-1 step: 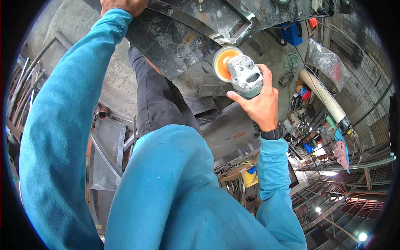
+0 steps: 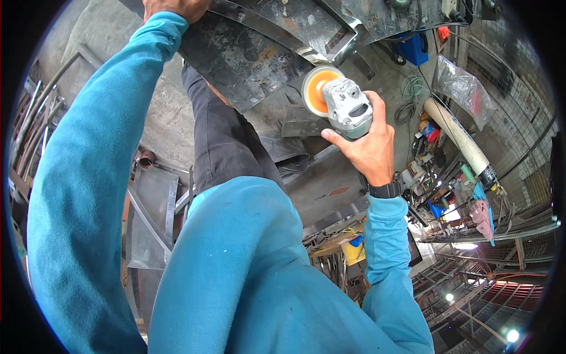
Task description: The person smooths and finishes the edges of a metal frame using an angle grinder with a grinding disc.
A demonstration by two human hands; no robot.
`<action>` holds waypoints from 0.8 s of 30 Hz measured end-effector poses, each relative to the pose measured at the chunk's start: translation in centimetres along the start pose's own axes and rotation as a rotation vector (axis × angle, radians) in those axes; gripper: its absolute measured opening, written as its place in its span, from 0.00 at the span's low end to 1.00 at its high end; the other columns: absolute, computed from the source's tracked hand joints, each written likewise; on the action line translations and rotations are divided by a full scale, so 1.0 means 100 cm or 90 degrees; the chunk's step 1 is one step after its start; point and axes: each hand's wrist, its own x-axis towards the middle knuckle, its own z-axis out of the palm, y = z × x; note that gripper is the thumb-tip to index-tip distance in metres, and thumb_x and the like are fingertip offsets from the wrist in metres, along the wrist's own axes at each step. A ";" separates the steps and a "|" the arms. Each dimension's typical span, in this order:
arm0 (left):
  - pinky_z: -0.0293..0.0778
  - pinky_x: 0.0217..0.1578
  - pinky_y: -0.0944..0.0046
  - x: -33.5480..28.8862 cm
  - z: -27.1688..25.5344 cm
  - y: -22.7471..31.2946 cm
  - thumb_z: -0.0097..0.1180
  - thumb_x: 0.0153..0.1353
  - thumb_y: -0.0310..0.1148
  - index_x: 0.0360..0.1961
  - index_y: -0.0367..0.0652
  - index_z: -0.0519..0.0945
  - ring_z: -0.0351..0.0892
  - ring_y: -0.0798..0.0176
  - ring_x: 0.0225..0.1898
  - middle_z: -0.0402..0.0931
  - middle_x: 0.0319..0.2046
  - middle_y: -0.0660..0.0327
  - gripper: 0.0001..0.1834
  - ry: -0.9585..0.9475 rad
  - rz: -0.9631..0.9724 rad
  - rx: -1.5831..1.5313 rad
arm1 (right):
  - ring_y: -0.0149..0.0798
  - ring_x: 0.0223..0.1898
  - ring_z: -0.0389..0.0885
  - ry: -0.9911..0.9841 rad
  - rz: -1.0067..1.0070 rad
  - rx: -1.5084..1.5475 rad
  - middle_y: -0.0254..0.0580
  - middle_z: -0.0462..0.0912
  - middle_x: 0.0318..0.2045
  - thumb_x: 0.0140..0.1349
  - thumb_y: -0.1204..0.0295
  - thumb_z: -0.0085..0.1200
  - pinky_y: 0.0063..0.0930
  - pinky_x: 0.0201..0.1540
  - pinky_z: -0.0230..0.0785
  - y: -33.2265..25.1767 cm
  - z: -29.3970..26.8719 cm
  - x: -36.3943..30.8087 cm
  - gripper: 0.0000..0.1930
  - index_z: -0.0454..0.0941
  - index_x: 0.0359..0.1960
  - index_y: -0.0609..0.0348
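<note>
Grinder point(image 2: 349, 105): scuffed lt-grey cast-metal angle grinder, in R hand point(image 2: 375, 143), just off near edge of dark, scratched steel-topped table point(image 2: 233, 62).
R fingers: grasping grinder body; thumb on its L side, forefinger along its R.
Long axis: approx. diagonal, hand at lower R, round orange disc w/ pale rim point(image 2: 322, 89) at upper L.
Disc vs work: rim just beside corner of shiny flat metal strip frame point(image 2: 348, 46), which lies beyond it; contact or gap, can't tell.
Nearer hand: R, by far. L hand point(image 2: 175, 8) well apart, up-L at table's far-L part, cut by top edge; L fingers out of view, grip can't tell.
Strip finish: bright, mirror-like, straight lengths meeting at an angle.
Tabletop: matte, dark, w/ rusty-brown patches.
Sleeves: teal soft-knit fabric point(image 2: 94, 153), wrinkled; black watch point(image 2: 386, 187) on R wrist.
</note>
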 end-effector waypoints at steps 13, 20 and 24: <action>0.58 0.71 0.39 -0.002 0.000 -0.002 0.62 0.55 0.51 0.57 0.52 0.77 0.59 0.32 0.71 0.54 0.75 0.45 0.29 -0.013 -0.010 -0.011 | 0.51 0.49 0.89 0.009 0.043 0.073 0.59 0.87 0.46 0.42 0.57 0.84 0.43 0.51 0.81 -0.010 0.018 -0.008 0.50 0.64 0.65 0.57; 0.53 0.73 0.39 0.000 -0.001 -0.004 0.64 0.55 0.53 0.57 0.52 0.77 0.54 0.32 0.74 0.54 0.75 0.45 0.30 -0.004 -0.009 -0.008 | 0.45 0.51 0.88 -0.011 0.099 0.166 0.56 0.86 0.50 0.42 0.56 0.84 0.39 0.54 0.79 -0.012 0.036 -0.036 0.52 0.63 0.66 0.61; 0.53 0.73 0.40 -0.001 0.001 -0.003 0.65 0.55 0.53 0.56 0.53 0.78 0.55 0.33 0.73 0.55 0.75 0.45 0.30 0.014 -0.007 -0.036 | 0.40 0.50 0.86 0.026 0.103 0.187 0.54 0.86 0.49 0.43 0.59 0.84 0.36 0.55 0.77 -0.013 0.037 -0.036 0.52 0.63 0.65 0.66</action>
